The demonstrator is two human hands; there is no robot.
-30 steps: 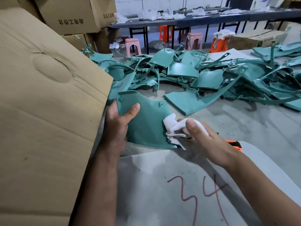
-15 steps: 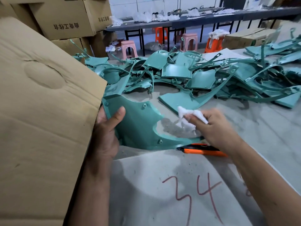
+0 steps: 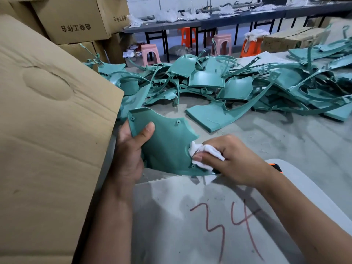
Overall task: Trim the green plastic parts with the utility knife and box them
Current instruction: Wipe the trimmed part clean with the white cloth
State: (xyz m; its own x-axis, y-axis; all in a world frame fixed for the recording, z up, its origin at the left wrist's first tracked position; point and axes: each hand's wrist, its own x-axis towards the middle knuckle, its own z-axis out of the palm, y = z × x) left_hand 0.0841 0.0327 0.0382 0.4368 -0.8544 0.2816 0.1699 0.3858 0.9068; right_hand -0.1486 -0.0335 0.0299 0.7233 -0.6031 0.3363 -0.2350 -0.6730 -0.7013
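Since half a second ago my right hand [image 3: 236, 161] has come back down onto the green panel [image 3: 167, 147], pressing the white cloth [image 3: 203, 155] against its lower right edge where it had been lifted clear. The fingers are curled around the cloth, thumb pinching it. My left hand [image 3: 129, 155] grips the panel's left edge, thumb laid across its face and fingers hidden behind. The utility knife [image 3: 276, 167] lies on the table, only its orange tip showing past my right wrist. I judge this piece is near finished, being wiped before boxing beside the cardboard flap [image 3: 53, 115]. The pile of green parts [image 3: 238, 86] beyond suggests most of the work remains.
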